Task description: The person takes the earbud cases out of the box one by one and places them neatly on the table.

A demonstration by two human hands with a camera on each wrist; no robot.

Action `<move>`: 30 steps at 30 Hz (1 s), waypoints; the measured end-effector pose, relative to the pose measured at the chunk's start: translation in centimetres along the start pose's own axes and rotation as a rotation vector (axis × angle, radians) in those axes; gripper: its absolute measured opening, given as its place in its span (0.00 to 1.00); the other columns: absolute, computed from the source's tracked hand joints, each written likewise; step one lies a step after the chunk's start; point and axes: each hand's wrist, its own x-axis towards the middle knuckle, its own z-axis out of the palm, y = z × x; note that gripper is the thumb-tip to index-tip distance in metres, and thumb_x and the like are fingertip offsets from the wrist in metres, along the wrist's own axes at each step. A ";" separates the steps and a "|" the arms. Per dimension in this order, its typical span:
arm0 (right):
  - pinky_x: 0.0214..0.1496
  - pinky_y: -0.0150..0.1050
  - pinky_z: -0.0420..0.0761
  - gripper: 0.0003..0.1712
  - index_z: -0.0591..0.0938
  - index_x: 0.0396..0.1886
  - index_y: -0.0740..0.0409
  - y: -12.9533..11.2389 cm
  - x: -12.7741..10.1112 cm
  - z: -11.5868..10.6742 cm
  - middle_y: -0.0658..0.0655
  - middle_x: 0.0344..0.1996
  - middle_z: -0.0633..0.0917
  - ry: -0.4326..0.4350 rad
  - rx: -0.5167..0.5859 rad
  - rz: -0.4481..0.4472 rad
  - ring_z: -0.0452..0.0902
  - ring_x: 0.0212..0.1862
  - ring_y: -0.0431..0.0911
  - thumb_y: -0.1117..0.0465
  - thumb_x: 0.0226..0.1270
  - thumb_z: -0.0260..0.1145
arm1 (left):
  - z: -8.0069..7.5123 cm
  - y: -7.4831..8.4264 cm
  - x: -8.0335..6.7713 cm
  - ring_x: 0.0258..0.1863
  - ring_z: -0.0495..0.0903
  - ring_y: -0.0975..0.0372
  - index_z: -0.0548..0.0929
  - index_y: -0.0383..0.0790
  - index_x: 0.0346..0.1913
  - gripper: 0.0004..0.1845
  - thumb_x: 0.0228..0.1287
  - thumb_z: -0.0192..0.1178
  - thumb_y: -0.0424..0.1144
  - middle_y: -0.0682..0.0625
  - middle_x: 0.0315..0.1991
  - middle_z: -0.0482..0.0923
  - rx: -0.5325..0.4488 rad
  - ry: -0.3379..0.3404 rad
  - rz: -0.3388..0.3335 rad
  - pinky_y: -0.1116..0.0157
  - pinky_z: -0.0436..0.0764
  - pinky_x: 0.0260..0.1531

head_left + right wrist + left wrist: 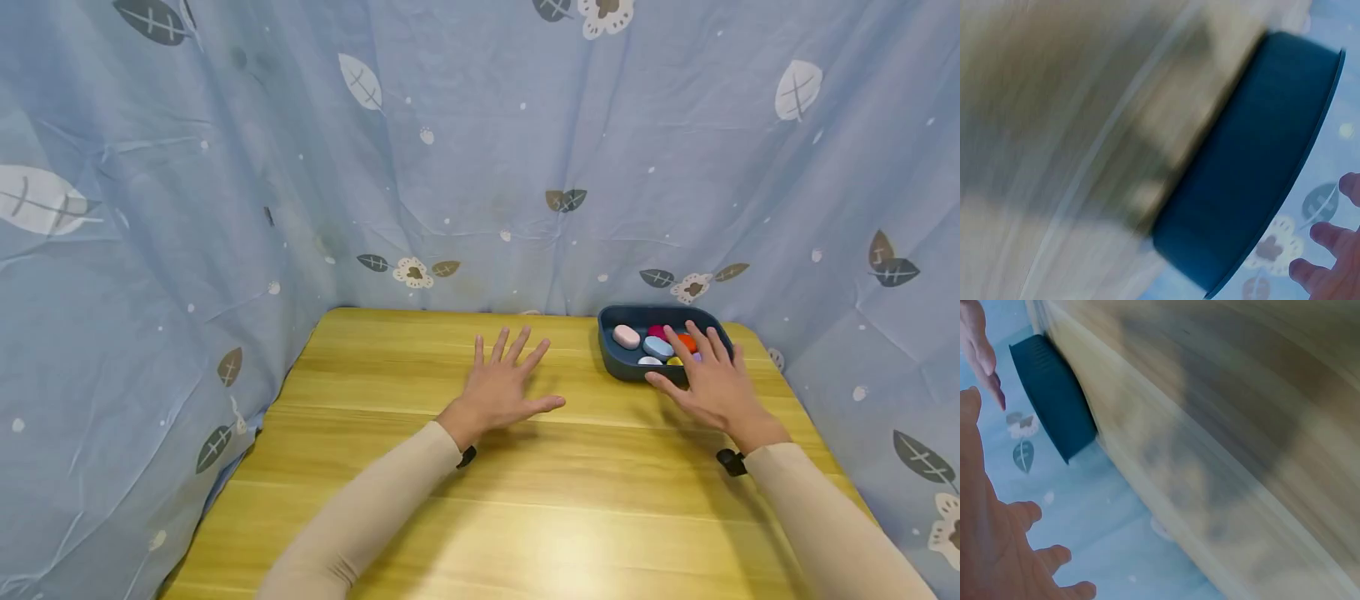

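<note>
Beige sleeves (375, 508) extend over the desk (570, 483); the left grip (498, 387), fingers wide, hovers left of a dark blue tray (622, 367) of coloured ovals (657, 347), the right grip (712, 387), equally wide, above its near-right side.

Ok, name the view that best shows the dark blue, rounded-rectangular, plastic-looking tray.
The head view: it looks down into the tray, showing its rim and the smooth, colourful oval pieces inside, though the right hand covers part. Both wrist views show only its outside, not its contents.

Pcs (657, 347) in tray (621, 365), tbl (600, 500) back R
</note>
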 end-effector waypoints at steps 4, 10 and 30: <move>0.84 0.94 0.45 0.60 0.51 1.00 0.47 1.8 0.2 -0.2 0.77 0.94 0.53 -0.021 0.014 0.048 0.49 0.89 0.87 0.23 0.86 0.59 | 0.9 1.8 1.3 0.99 0.44 0.42 0.45 0.70 0.98 0.56 0.78 0.45 0.89 0.50 1.00 0.42 0.019 -0.021 0.037 0.24 0.45 0.93; 0.84 0.93 0.45 0.63 0.48 0.99 0.61 3.7 0.5 -0.9 0.85 0.91 0.52 -0.092 0.032 0.122 0.48 0.86 0.90 0.22 0.88 0.55 | 1.8 4.7 3.4 0.99 0.49 0.43 0.50 0.67 0.98 0.54 0.79 0.43 0.87 0.50 1.00 0.46 0.041 -0.025 0.120 0.25 0.51 0.93; 0.85 0.89 0.57 0.76 0.53 0.87 0.90 5.2 1.5 -1.2 0.94 0.86 0.48 -0.210 0.075 0.216 0.48 0.85 0.91 0.17 0.85 0.54 | 2.0 9.6 7.5 0.99 0.52 0.49 0.55 0.73 0.96 0.45 0.85 0.36 0.84 0.59 0.99 0.47 0.099 -0.129 0.136 0.31 0.54 0.95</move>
